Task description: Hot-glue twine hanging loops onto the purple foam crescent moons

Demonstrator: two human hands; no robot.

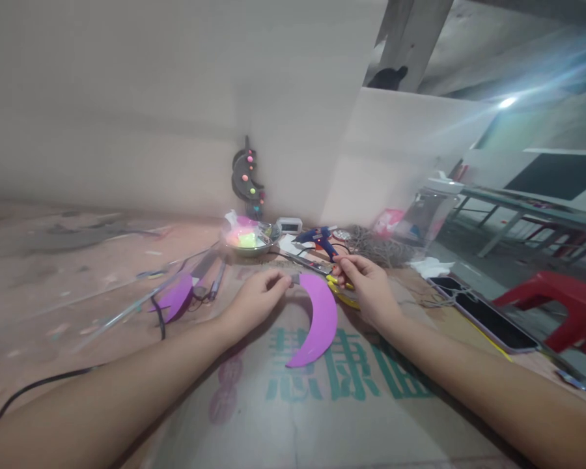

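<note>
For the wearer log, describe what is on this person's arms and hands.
The left forearm and right forearm are bare, with no sleeves in view. The left hand and right hand wear no gloves. No watch, bracelet or ring shows, though the picture is blurry.

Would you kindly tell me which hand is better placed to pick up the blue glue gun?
Probably the right hand: it lies just in front of the glue gun, while the left hand is busy pinching the tip of the purple crescent.
</note>
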